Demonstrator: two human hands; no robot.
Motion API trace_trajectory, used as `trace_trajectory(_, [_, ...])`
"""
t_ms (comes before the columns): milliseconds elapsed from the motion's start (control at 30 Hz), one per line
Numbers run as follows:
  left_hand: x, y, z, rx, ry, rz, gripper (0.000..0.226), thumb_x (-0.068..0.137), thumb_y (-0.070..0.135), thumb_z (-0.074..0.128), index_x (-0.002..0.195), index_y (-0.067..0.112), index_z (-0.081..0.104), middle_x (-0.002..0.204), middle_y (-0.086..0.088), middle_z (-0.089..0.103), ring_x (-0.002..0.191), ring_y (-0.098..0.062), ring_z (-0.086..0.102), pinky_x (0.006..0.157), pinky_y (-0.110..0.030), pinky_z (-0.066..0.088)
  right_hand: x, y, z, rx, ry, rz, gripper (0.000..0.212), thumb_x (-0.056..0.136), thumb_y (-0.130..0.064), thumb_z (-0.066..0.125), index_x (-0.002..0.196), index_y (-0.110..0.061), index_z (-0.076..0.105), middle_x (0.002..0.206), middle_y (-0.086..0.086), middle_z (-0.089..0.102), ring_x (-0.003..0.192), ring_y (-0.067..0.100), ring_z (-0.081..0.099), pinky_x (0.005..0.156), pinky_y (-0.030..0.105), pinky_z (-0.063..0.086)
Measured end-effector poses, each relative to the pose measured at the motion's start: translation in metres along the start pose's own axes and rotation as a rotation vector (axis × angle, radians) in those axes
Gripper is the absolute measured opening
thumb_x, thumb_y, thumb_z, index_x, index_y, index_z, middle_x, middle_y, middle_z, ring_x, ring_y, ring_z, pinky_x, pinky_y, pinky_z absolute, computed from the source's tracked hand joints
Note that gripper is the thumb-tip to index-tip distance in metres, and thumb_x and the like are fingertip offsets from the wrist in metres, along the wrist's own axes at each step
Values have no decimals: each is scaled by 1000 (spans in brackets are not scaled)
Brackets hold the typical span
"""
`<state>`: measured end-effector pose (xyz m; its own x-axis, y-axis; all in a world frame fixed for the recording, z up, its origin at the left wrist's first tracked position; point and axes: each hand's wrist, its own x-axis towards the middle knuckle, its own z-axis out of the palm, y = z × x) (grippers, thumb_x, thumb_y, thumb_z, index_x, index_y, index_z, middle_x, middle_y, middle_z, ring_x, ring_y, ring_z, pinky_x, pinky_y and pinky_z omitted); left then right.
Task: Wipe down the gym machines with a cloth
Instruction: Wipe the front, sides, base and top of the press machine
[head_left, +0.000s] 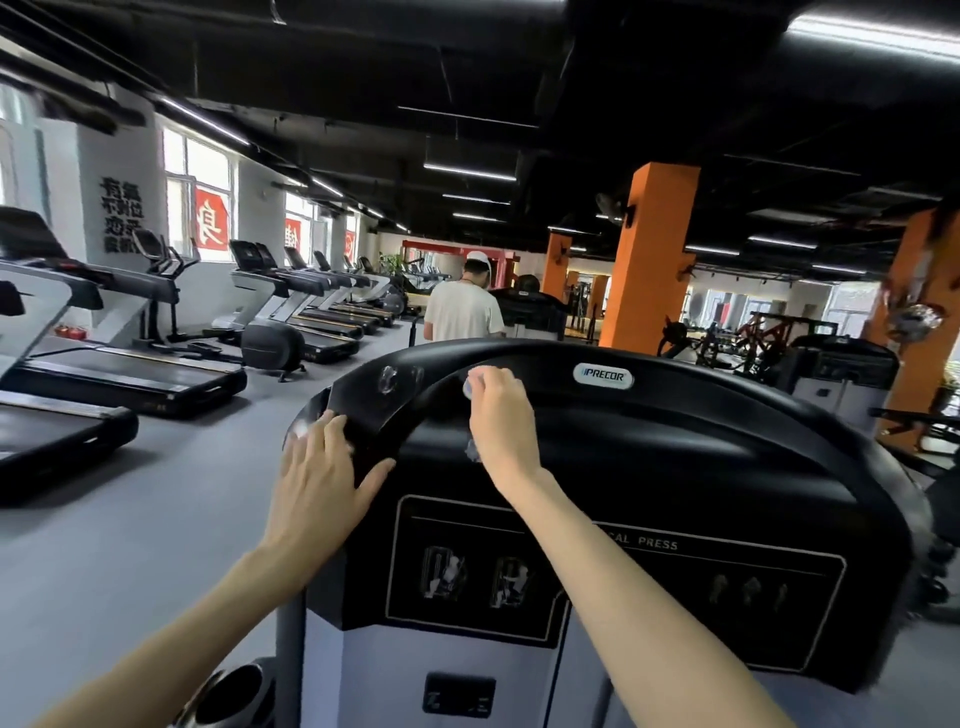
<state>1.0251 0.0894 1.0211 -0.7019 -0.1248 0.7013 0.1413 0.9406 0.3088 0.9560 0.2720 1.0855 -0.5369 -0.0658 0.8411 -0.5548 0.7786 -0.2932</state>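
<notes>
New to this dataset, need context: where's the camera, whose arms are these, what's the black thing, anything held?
One picture, from a camera worn on a person's head, looking forward and down; no robot. The bare arms are that person's. The left hand lies flat on the left edge of a black rounded plastic machine cover with a Precor badge. The right hand grips a small pale cloth against the cover's top. Left of it stand black treadmills; beyond, a person in a white T-shirt.

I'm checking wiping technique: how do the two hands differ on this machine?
The left hand lies flat, fingers straight, on the left edge of the cover; the right hand is curled, pinching a small white cloth. The left hand sits lower; the right hand is higher, near the logo. Both touch the same cover.
</notes>
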Motion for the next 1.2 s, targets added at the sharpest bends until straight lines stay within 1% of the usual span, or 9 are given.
trace_trajectory(133, [7,0,-10,11,-96,6,49,83,40,73,105,0,55,119,-28,60,105,-44,59,83,-50,50,49,15,-8,123,-36,44,23,102,-14,47,109,0,64,105,8,62,102,21,54,87,20,35])
trace_trajectory(267, [6,3,-9,11,-101,-13,58,87,44,66,119,-1,52,135,-29,51,120,-45,53,94,-49,47,75,16,20,16,-244,30,28,102,-17,44,111,-2,65,118,12,64,114,26,54,101,29,33])
trace_trajectory(467, [2,5,-11,-102,-78,-53,67,88,46,64,134,1,46,152,-22,37,137,-38,41,100,-46,44,59,-18,27,94,-494,-484,31,103,-20,46,128,-12,62,133,6,60,126,19,49,108,26,29])
trace_trajectory(667, [5,6,-14,-97,-91,-66,67,87,46,66,133,1,48,151,-23,38,135,-39,44,100,-45,44,98,12,19,-72,-461,-68,40,107,-28,31,140,-16,51,145,4,50,136,22,41,109,35,33])
trace_trajectory(867, [3,0,-8,-81,-97,-53,72,85,45,68,132,-6,49,143,-30,45,130,-44,48,102,-51,45,49,-38,39,54,-531,-462,32,102,-23,46,130,-17,62,137,3,58,131,17,46,111,32,30])
trace_trajectory(967, [0,-7,-9,-128,-108,-25,80,85,48,67,145,4,39,155,-22,32,144,-35,31,112,-47,36,61,-36,33,49,-580,-391,36,105,-25,39,137,-17,55,139,2,56,132,18,45,109,35,37])
trace_trajectory(1033, [-5,-12,-9,-157,-145,-71,90,83,51,69,153,15,27,161,-18,18,149,-32,16,116,-43,26,74,-35,30,-11,-589,-256,40,107,-25,32,142,-16,48,147,3,48,139,22,36,112,36,29])
trace_trajectory(1100, [-7,-10,-12,-235,-177,-170,102,78,52,75,154,15,19,160,-15,19,145,-33,25,111,-37,31,80,-32,34,-89,-561,-211,41,107,-24,29,144,-16,46,150,3,44,142,24,33,114,34,24])
trace_trajectory(1200, [-1,-9,-15,-290,-179,-250,109,72,48,81,150,7,16,152,-11,35,128,-33,48,87,-31,42,68,-36,37,-16,-547,-340,37,105,-21,40,138,-16,54,143,2,52,135,21,42,116,34,26])
